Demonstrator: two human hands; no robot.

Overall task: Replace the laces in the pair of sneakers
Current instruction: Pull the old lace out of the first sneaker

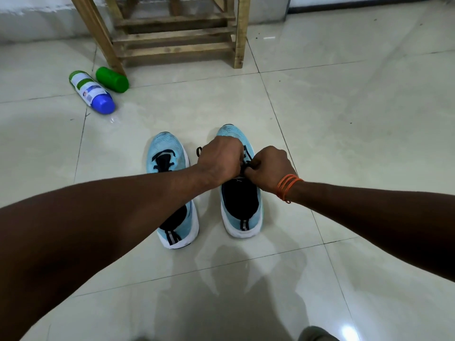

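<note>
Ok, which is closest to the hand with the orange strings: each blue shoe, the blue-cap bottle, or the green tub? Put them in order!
From the right hand:
1. Right sneaker, directly beneath; its black lace is in the grip.
2. Left sneaker, beside it on the left.
3. Blue-capped bottle and green container, far off left: too close to call.

The floor (344, 114) was laid with large, pale, glossy tiles with thin dark grout lines between them. A bright spot of light (349, 332) glared off the near right tiles. On the far side a rough wooden stand (177, 43) with slatted crosspieces stood before a whitish wall (37, 23). Beside its left leg two bottles lay on their sides: a green bottle (112, 79) and a labelled bottle (91, 92) with a blue cap.
</note>
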